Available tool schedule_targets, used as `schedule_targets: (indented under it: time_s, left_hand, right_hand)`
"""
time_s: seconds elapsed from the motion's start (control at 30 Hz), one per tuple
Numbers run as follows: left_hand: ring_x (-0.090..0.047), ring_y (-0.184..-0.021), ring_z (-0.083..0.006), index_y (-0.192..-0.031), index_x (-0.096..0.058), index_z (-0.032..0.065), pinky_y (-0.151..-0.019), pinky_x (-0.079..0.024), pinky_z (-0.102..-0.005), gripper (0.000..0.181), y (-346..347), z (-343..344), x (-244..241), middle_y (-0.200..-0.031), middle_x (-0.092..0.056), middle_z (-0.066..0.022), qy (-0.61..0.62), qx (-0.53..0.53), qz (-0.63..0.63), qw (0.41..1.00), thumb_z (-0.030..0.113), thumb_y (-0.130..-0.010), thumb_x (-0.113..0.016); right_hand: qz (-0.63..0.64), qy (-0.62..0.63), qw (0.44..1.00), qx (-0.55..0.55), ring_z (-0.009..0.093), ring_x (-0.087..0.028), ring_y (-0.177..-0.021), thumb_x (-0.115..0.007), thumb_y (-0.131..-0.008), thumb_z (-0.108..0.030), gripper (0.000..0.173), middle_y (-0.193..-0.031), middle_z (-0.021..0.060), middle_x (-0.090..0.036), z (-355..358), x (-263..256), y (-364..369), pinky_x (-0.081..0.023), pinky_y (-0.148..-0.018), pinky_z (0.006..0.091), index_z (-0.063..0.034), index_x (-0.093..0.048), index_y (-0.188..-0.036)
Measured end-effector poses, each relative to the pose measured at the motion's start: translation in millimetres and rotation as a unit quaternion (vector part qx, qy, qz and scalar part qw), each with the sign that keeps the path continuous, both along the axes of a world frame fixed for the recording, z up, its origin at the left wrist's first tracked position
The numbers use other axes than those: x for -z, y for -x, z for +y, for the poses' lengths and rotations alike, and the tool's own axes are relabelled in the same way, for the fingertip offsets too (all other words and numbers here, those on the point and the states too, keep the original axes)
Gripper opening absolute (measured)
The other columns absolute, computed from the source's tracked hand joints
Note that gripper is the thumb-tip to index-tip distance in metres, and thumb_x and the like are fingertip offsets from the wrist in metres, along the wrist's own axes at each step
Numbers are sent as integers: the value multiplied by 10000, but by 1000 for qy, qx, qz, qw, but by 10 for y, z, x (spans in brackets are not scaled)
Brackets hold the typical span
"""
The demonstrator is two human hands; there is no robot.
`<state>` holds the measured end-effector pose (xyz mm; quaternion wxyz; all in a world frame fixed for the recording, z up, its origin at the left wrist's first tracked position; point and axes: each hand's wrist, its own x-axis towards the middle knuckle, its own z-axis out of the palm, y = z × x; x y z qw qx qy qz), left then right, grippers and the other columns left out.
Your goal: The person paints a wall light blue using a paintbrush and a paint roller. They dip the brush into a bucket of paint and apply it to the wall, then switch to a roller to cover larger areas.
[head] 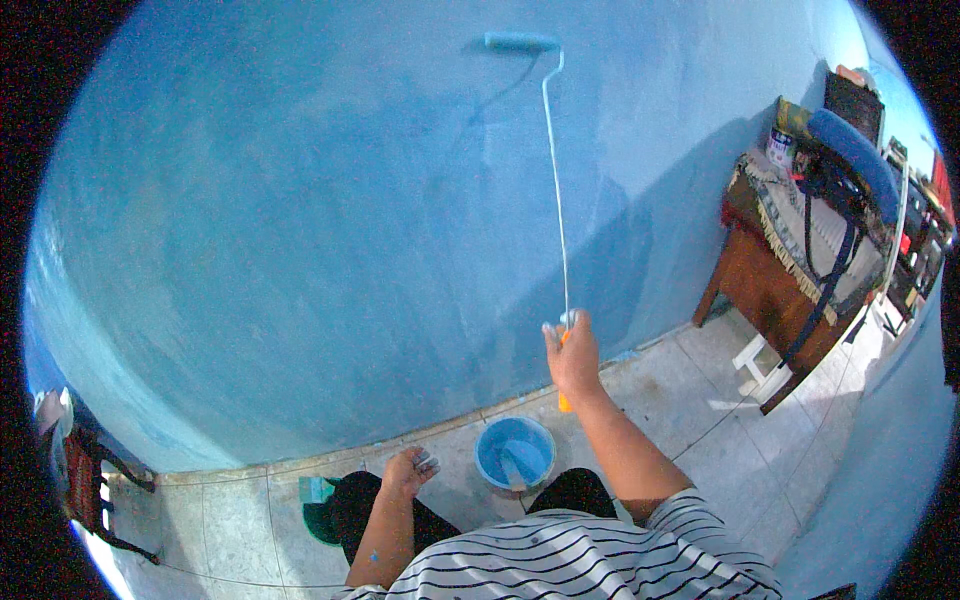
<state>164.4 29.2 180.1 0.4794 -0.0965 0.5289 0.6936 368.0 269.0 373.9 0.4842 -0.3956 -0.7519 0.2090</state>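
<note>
My right hand (576, 361) grips the orange handle of a long-armed paint roller (556, 172). High on the blue wall (315, 240), the roller's blue-coated sleeve (521, 43) is at or very near the surface and throws a shadow there. The wall is patchy, with darker and lighter blue areas. Over my left knee hangs my left hand (409, 471), empty, its paint-smeared fingers loosely bent. Between my knees, a round tub (480, 459) of blue paint stands on the floor. A flat stick or brush handle (513, 472) leans inside it against the rim.
On the right stands a brown wooden table (757, 270) with a fringed cloth, a paint can (780, 148) and piled items. A white object (759, 367) lies by its leg. At left are a dark-framed chair (86, 480) and a green container (319, 521). Tiles cover the floor (236, 525).
</note>
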Motion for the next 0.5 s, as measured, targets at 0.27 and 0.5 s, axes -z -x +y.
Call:
schedule_targets:
  time_s: [0.27,0.5]
  left_hand:
    - [-556,-809,-304,-1068,-477,-21,-709,-526,-465,235,66,-41,26,-963,-499,-138,-19,-1,-6,1000,104,-871,-500]
    - [-560,-784,-293,-1061,-473,-46,-666,-537,-443,237,-37,55,-155,-974,-500,-139,-10,1,10,1000,79,-863,-509]
  right_hand:
    - [-80,13,997,6,424,-575,-844,-620,-810,-129,368,-889,252,-578,-134,113,-185,-457,-687,464,-4,-386,-1065]
    - [-195,32,980,16,418,-572,-771,-637,-778,-147,388,-820,239,-569,-603,1154,-978,-452,-652,462,25,-421,-1051]
